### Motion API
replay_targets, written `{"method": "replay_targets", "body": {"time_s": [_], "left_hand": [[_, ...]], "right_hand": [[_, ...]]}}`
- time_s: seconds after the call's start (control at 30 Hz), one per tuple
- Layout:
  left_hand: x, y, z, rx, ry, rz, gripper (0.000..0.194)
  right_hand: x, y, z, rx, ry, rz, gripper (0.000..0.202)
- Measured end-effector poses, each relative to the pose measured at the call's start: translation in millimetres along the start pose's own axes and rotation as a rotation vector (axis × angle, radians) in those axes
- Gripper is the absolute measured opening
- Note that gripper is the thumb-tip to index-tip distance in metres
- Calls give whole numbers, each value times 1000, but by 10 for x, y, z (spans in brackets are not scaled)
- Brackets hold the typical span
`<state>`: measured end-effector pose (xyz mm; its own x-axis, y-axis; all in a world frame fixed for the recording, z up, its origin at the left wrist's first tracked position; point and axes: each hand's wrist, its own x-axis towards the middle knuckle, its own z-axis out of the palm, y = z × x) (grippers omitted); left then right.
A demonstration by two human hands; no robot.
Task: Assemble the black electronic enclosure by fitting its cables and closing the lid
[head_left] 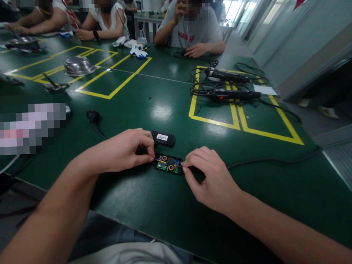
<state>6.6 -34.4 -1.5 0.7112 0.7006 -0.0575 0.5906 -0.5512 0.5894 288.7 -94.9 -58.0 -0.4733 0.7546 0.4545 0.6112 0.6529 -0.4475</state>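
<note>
A small green circuit board [167, 164] with copper-wound coils and coloured wires lies in an open black plastic case on the green table. At the case's left end, my left hand [130, 149] pinches with thumb and forefinger; what is between the fingertips is too small to make out. My right hand [208, 173] pinches at the right end, by the blue and coloured wires there. Just behind the case lies a ribbed black cover [164, 138] with a white label. A black cable [266, 160] runs off to the right from under my right hand.
A plug [92, 115] on a black cable lies left of my hands. Two black corded tools [235, 94] rest inside yellow tape outlines at the right. A metal bowl [79, 66] and gloves [138, 51] lie farther back. Across the table sits a person [195, 33], with others at the left.
</note>
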Motion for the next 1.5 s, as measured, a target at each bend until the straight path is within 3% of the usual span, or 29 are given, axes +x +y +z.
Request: {"method": "replay_targets", "body": {"time_s": [0.2, 0.3, 0.37, 0.43, 0.57, 0.67, 0.77, 0.9, 1.13, 1.5], "left_hand": [[24, 34, 2, 23, 21, -6, 21], [78, 50, 76, 61, 172, -19, 18], [126, 29, 147, 98, 300, -46, 25], [173, -15, 213, 137, 346, -75, 33], [229, -110, 271, 155, 297, -158, 42], [217, -116, 243, 145, 298, -167, 41], [156, -49, 174, 46, 304, -79, 40], [62, 73, 90, -108, 156, 63, 36], [58, 127, 86, -72, 17, 52, 31], [98, 135, 144, -27, 6, 17, 30]], "right_hand": [[-1, 7, 15, -4, 21, -21, 17], [0, 15, 17, -5, 6, -21, 16], [2, 15, 19, 0, 0, -12, 15], [6, 11, 22, 6, 6, -8, 14], [11, -2, 24, 16, 38, 21, 14], [4, -5, 21, 38, 73, 54, 26], [-11, -9, 14, 56, 101, 83, 41], [-18, -26, -4, 68, 78, 102, 54], [9, -40, -7, 26, 5, 71, 32], [4, 5, 36, -5, -4, 48, 24]]}}
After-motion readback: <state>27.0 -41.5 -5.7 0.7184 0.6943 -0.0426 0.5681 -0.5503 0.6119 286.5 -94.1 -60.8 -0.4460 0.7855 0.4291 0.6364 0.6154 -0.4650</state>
